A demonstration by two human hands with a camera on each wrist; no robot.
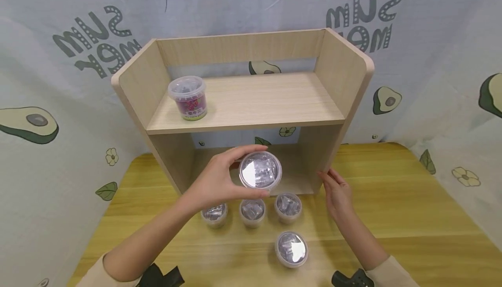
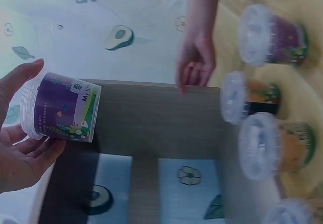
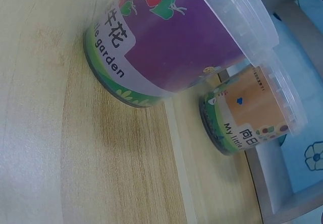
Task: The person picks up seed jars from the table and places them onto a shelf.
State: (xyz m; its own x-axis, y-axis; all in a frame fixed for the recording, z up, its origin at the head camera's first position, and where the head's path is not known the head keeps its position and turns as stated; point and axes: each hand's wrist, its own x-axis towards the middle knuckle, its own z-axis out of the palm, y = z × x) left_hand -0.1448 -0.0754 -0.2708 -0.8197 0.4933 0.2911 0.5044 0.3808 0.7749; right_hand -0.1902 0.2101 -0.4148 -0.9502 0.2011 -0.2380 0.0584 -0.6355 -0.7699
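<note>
My left hand (image 1: 225, 176) grips a lidded clear plastic tub (image 1: 260, 170), raised in front of the lower opening of a small wooden shelf (image 1: 247, 123). The left wrist view shows the purple label of this tub (image 2: 65, 107), with the fingers and thumb around its lid end. My right hand (image 1: 338, 193) holds the shelf's right side panel near its lower front edge, thumb and fingers on either side of the board. A similar purple-labelled tub (image 1: 191, 104) stands on the upper shelf board at the left.
Three lidded tubs stand in a row before the shelf: a left one (image 1: 214, 214), a middle one (image 1: 252, 212) and a right one (image 1: 288, 207). A purple-labelled tub (image 1: 291, 249) stands nearer on the wooden table (image 1: 396, 217). Behind hangs a printed cloth (image 1: 251, 4).
</note>
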